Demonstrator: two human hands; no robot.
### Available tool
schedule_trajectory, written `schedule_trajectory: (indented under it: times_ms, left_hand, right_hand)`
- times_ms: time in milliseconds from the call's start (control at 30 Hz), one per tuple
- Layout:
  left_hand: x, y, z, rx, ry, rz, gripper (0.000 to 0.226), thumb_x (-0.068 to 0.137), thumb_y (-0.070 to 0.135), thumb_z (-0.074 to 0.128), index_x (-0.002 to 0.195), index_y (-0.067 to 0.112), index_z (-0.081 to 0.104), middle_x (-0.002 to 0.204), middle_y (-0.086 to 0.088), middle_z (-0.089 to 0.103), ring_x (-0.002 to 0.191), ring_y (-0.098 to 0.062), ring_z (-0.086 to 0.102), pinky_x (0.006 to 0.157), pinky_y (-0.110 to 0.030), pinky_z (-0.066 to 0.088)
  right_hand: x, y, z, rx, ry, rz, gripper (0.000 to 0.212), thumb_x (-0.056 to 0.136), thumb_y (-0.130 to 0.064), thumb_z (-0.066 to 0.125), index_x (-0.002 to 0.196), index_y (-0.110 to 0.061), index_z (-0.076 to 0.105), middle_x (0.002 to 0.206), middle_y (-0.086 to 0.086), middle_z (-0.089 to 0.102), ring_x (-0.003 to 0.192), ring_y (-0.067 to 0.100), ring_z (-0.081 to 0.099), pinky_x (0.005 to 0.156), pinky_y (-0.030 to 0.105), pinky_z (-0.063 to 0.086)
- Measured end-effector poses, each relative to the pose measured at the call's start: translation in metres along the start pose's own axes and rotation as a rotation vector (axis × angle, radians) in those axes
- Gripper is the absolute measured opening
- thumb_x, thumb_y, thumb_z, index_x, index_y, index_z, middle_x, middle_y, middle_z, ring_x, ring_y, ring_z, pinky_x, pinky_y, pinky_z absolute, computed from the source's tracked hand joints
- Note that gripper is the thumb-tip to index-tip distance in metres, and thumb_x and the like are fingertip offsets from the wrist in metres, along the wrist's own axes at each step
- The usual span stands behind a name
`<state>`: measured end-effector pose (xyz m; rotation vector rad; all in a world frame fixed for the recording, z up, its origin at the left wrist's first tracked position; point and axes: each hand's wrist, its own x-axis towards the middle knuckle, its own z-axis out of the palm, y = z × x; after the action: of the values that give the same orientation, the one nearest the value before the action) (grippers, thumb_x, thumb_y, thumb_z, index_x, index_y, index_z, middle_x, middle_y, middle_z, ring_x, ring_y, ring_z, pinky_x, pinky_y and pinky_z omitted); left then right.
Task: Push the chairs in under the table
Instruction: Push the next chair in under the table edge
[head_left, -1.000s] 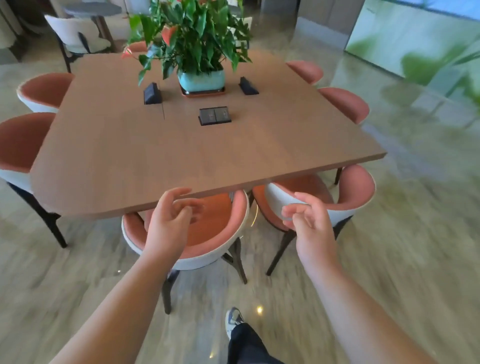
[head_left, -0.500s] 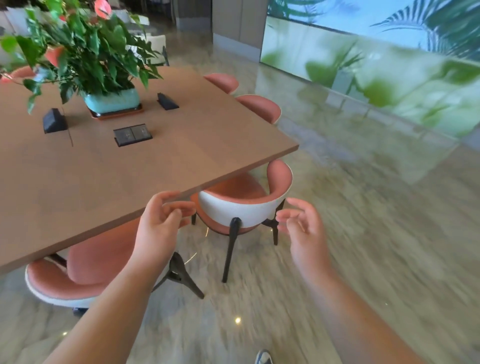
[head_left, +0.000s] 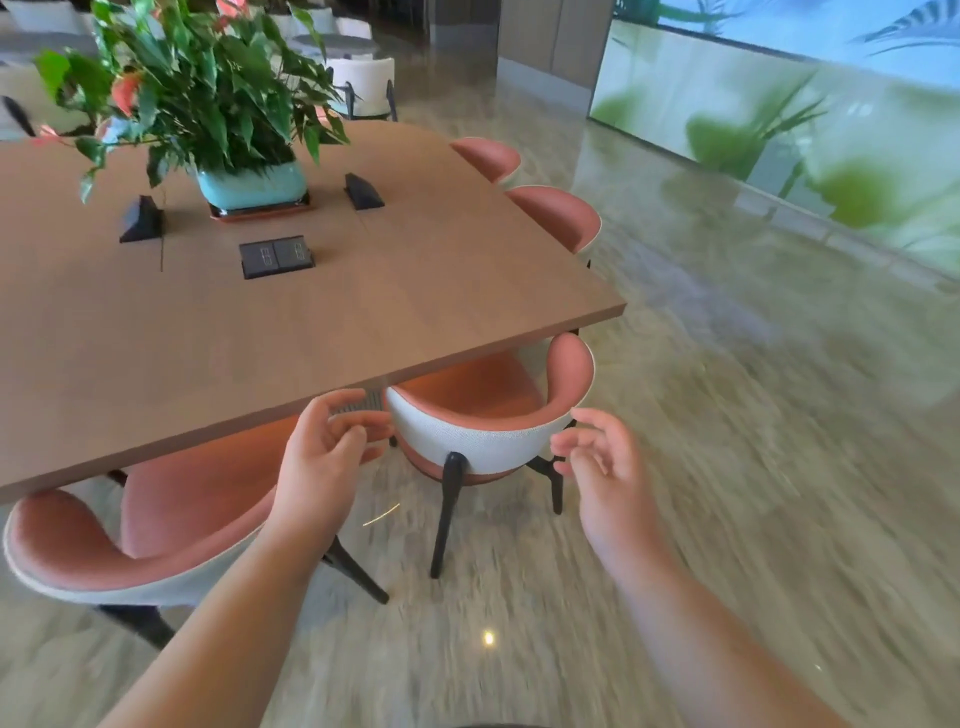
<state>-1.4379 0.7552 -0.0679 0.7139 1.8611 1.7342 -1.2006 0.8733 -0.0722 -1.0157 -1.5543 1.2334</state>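
Note:
A large wooden table (head_left: 405, 291) fills the upper left. At its near right corner stands a pink chair with a white back shell (head_left: 483, 436), its seat partly under the tabletop and its back turned at an angle. My left hand (head_left: 327, 452) hovers just left of that back, fingers curled and apart, holding nothing. My right hand (head_left: 597, 462) hovers at the back's right end, fingers spread, close to the shell but apart from it. A second pink chair (head_left: 140, 540) sits at the near left, half under the table.
Two more pink chairs (head_left: 561, 218) are tucked along the table's right side. A potted plant (head_left: 208, 104), two black wedges and a black socket panel (head_left: 275, 257) sit on the table. Polished stone floor (head_left: 727, 467) stretches right toward a glass wall. A white chair (head_left: 363, 83) stands beyond.
My view has swung right from the near-left chair toward the corner chair. Both hands moved with it and now flank the corner chair's back, still holding nothing.

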Motion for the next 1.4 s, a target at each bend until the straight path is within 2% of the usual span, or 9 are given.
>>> schedule_trajectory:
  times_ms: [300, 433, 633, 733, 933, 1067, 1167, 1300, 1400]
  left_hand:
    - [0.042, -0.026, 0.039, 0.013, 0.089, -0.114, 0.035, 0.103, -0.007, 0.043, 0.124, 0.015, 0.061, 0.102, -0.007, 0.08, 0.095, -0.019, 0.078, 0.084, -0.036, 0.062]
    - [0.086, -0.044, 0.047, 0.028, 0.096, -0.14, 0.033, 0.104, -0.005, 0.044, 0.123, 0.016, 0.061, 0.105, -0.008, 0.079, 0.096, -0.017, 0.078, 0.081, -0.034, 0.061]
    - [0.169, -0.083, 0.065, 0.019, 0.101, -0.211, 0.038, 0.103, -0.006, 0.045, 0.113, 0.026, 0.062, 0.094, 0.002, 0.081, 0.094, -0.017, 0.078, 0.081, -0.034, 0.06]
    - [0.207, -0.103, 0.077, 0.048, 0.078, -0.275, 0.04, 0.102, -0.006, 0.044, 0.109, 0.03, 0.062, 0.089, 0.012, 0.081, 0.09, -0.011, 0.077, 0.081, -0.033, 0.059]
    - [0.254, -0.141, 0.095, 0.159, 0.076, -0.412, 0.042, 0.097, -0.001, 0.045, 0.107, 0.037, 0.06, 0.099, 0.005, 0.079, 0.086, -0.007, 0.076, 0.083, -0.036, 0.059]
    - [0.27, -0.165, 0.104, 0.236, 0.108, -0.541, 0.041, 0.096, 0.001, 0.044, 0.106, 0.038, 0.056, 0.102, 0.005, 0.076, 0.092, -0.014, 0.075, 0.086, -0.041, 0.062]
    - [0.28, -0.18, 0.11, 0.291, 0.122, -0.617, 0.033, 0.096, 0.006, 0.047, 0.118, 0.029, 0.055, 0.108, 0.006, 0.072, 0.1, -0.021, 0.074, 0.089, -0.048, 0.061]
    - [0.295, -0.2, 0.128, 0.351, 0.166, -0.708, 0.042, 0.092, 0.019, 0.052, 0.134, 0.022, 0.054, 0.12, 0.004, 0.069, 0.099, -0.017, 0.07, 0.091, -0.048, 0.06]
    - [0.301, -0.216, 0.146, 0.397, 0.224, -0.812, 0.045, 0.096, 0.029, 0.057, 0.141, 0.025, 0.052, 0.135, 0.002, 0.065, 0.106, -0.023, 0.068, 0.096, -0.047, 0.057]
  right_hand:
    - [0.074, 0.032, 0.0, -0.056, -0.085, 0.065, 0.041, 0.086, -0.01, 0.044, 0.116, -0.034, 0.06, 0.094, -0.008, 0.073, 0.097, 0.014, 0.068, 0.094, 0.052, 0.055]
    - [0.12, 0.052, 0.018, -0.06, -0.105, 0.099, 0.044, 0.092, 0.003, 0.043, 0.117, -0.03, 0.06, 0.095, -0.008, 0.072, 0.096, 0.012, 0.068, 0.093, 0.048, 0.056]
    - [0.201, 0.092, 0.048, -0.118, -0.118, 0.161, 0.05, 0.094, 0.008, 0.04, 0.114, -0.033, 0.06, 0.093, -0.012, 0.072, 0.09, 0.015, 0.069, 0.083, 0.026, 0.054]
    - [0.239, 0.116, 0.061, -0.161, -0.128, 0.211, 0.05, 0.094, 0.009, 0.04, 0.114, -0.033, 0.059, 0.096, -0.004, 0.071, 0.091, 0.012, 0.068, 0.085, 0.028, 0.054]
    - [0.295, 0.16, 0.08, -0.244, -0.136, 0.327, 0.048, 0.093, 0.006, 0.039, 0.114, -0.033, 0.057, 0.099, -0.004, 0.071, 0.088, 0.002, 0.068, 0.085, 0.036, 0.057]
    - [0.328, 0.188, 0.073, -0.291, -0.126, 0.412, 0.048, 0.092, 0.001, 0.039, 0.109, -0.041, 0.056, 0.098, -0.007, 0.07, 0.085, -0.003, 0.067, 0.086, 0.04, 0.058]
    - [0.359, 0.209, 0.059, -0.318, -0.123, 0.45, 0.048, 0.09, -0.002, 0.039, 0.108, -0.043, 0.056, 0.099, -0.008, 0.07, 0.088, -0.001, 0.067, 0.089, 0.041, 0.058]
    - [0.402, 0.243, 0.038, -0.352, -0.144, 0.485, 0.047, 0.089, -0.004, 0.04, 0.107, -0.045, 0.056, 0.092, -0.019, 0.071, 0.088, 0.0, 0.066, 0.084, 0.04, 0.058]
    - [0.428, 0.271, 0.022, -0.382, -0.177, 0.519, 0.046, 0.09, -0.004, 0.042, 0.106, -0.046, 0.055, 0.1, -0.014, 0.067, 0.105, 0.011, 0.065, 0.079, 0.036, 0.058]
